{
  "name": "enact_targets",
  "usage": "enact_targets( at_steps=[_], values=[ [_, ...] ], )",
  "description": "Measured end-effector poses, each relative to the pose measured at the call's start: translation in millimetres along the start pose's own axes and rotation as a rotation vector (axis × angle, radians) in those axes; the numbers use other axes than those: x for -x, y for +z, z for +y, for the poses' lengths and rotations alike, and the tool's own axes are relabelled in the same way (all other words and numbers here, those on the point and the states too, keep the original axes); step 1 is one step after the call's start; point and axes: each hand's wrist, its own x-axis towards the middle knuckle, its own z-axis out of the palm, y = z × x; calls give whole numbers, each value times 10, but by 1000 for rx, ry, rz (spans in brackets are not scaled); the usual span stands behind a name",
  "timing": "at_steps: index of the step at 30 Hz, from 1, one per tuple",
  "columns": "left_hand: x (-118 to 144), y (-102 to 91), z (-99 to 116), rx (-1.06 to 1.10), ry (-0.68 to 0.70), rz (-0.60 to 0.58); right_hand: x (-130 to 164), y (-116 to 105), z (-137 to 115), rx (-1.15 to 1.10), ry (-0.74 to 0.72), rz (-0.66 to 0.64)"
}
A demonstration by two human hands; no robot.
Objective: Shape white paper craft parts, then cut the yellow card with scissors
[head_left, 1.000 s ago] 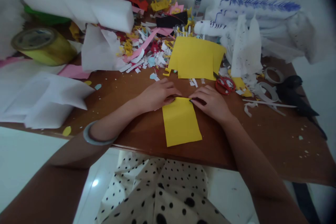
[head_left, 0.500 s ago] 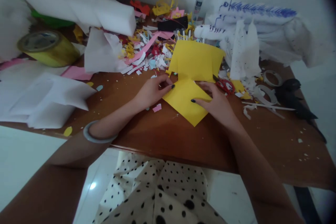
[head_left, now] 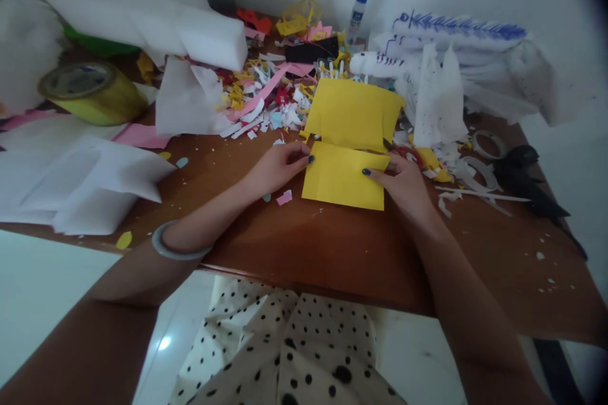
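A square sheet of yellow paper (head_left: 344,176) is held just above the brown table, its near edge facing me. My left hand (head_left: 280,169) pinches its left edge near the upper corner, thumb on top. On the other side my right hand (head_left: 403,183) grips the right edge, with the thumb lying over the paper and the fingers beneath. Behind this sheet lies a larger creased yellow paper (head_left: 354,111). Red-handled scissors (head_left: 409,155) are partly hidden behind my right hand.
Paper scraps (head_left: 266,104) cover the table's back. At left are a roll of yellow tape (head_left: 95,98), white foam (head_left: 142,19) and folded white sheets (head_left: 90,183). A glue bottle (head_left: 357,16) stands at the wall; tape rings (head_left: 477,172) and a black tool (head_left: 527,171) lie right.
The yellow square has turned from a corner-down diamond to lie with its edge toward me. My right hand has shifted slightly right, now on its right edge.
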Motion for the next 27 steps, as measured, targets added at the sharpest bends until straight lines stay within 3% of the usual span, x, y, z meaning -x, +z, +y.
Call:
enact_targets(
  at_steps=[8, 17, 27],
  values=[
    [-29, -8, -14, 80, -29, -33, -28, -30, 21, 0, -43, 38],
    [11, -27, 12, -133, 36, 55, 5, -13, 17, 89, -63, -3],
    [70, -26, 87, -244, 152, 5, -4, -29, -23, 13, -38, 78]
  ],
)
